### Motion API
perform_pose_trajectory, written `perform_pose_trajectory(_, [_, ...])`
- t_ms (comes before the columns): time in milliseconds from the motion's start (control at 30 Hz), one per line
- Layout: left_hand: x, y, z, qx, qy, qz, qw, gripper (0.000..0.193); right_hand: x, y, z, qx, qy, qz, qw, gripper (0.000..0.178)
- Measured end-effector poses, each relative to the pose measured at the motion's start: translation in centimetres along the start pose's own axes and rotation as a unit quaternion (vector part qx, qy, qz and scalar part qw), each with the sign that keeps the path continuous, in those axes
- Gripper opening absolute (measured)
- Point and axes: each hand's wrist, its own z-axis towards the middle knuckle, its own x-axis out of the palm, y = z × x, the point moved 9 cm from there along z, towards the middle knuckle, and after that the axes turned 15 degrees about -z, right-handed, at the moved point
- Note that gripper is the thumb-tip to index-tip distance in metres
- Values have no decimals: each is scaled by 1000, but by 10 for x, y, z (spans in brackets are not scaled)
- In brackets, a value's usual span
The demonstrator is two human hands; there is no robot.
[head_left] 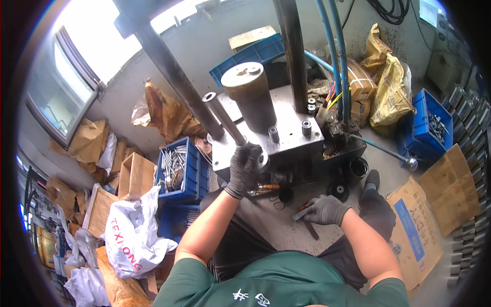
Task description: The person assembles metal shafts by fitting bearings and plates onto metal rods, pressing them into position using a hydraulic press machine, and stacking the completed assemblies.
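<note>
My left hand, in a dark grey glove, is closed around the lower end of a long metal tube. The tube leans up and to the left, with a ring-shaped hole at its top. Beneath that hand is the front edge of a steel machine table, where a metal ring partly shows. Low over the floor, my gloved right hand has its fingers curled around a small tool with an orange part and a flat grey end. Most of that tool is hidden. A dark strip shows just below it.
On the machine table stand a thick steel cylinder and short metal bushings, between dark columns. Blue crates of metal parts sit at left, another at right. Cardboard lies right; a white sack lies left.
</note>
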Motion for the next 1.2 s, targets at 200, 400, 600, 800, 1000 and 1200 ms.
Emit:
perform_pose_trajectory(200, [10,-116,119,181,-31,63,981,8,3,-4,4,4,-49,44,998,43])
perform_pose_trajectory(400, [-8,-125,247,143,-96,-22,985,7,8,-9,2,14,-8,76,997,47])
perform_pose_trajectory(600, [-11,-88,304,60,-126,253,957,33,19,-10,17,9,21,86,996,49])
perform_pose_trajectory(800, [-2,-81,318,94,-132,356,920,33,16,-4,17,2,48,70,996,46])
perform_pose_trajectory(1000, [-15,-62,314,56,-117,292,948,27,2,4,3,0,41,51,998,44])
perform_pose_trajectory(1200, [17,-52,316,71,-37,274,958,17,-3,1,-18,-25,5,60,998,45])
